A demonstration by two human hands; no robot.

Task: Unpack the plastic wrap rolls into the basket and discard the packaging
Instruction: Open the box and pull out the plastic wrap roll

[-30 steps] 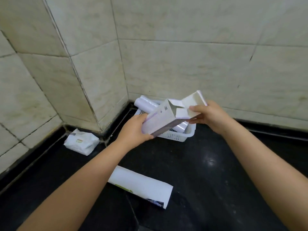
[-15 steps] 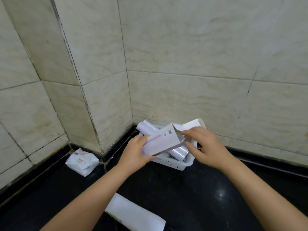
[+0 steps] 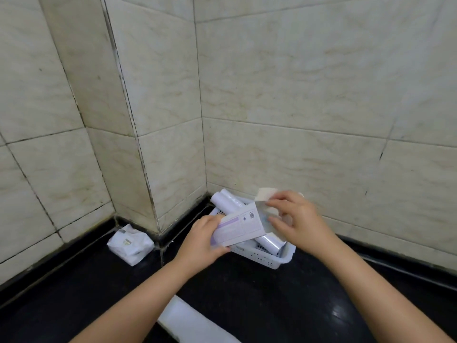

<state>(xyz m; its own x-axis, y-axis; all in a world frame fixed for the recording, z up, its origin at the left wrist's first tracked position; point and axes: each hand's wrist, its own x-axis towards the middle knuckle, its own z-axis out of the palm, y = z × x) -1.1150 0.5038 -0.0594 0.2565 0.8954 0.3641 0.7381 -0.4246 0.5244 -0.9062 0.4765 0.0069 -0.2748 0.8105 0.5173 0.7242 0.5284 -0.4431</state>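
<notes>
Presently the right hand (image 3: 296, 219) works at the open end of the carton (image 3: 238, 229): thumb and forefinger pinch the raised end flap (image 3: 265, 194), the other fingers (image 3: 277, 222) spread loosely below it, touching or just off the carton mouth; which cannot be told. The left hand (image 3: 202, 240) is closed around the carton's near end, thumb underneath, fingers on the printed face.

The carton's long axis runs from lower left to upper right, its open mouth toward the right hand and directly above the white perforated basket (image 3: 267, 258). Whether a roll remains inside is hidden. Judged from this, the right hand is the nearer for drawing out any contents.

Two plastic wrap rolls (image 3: 230, 200) already lie in the basket, ends toward the tiled corner. Both forearms reach forward over the black counter (image 3: 272, 305). A flattened white carton (image 3: 195, 323) lies on the counter near the left forearm; a crumpled white wrapper (image 3: 131, 243) sits by the wall, well apart.
</notes>
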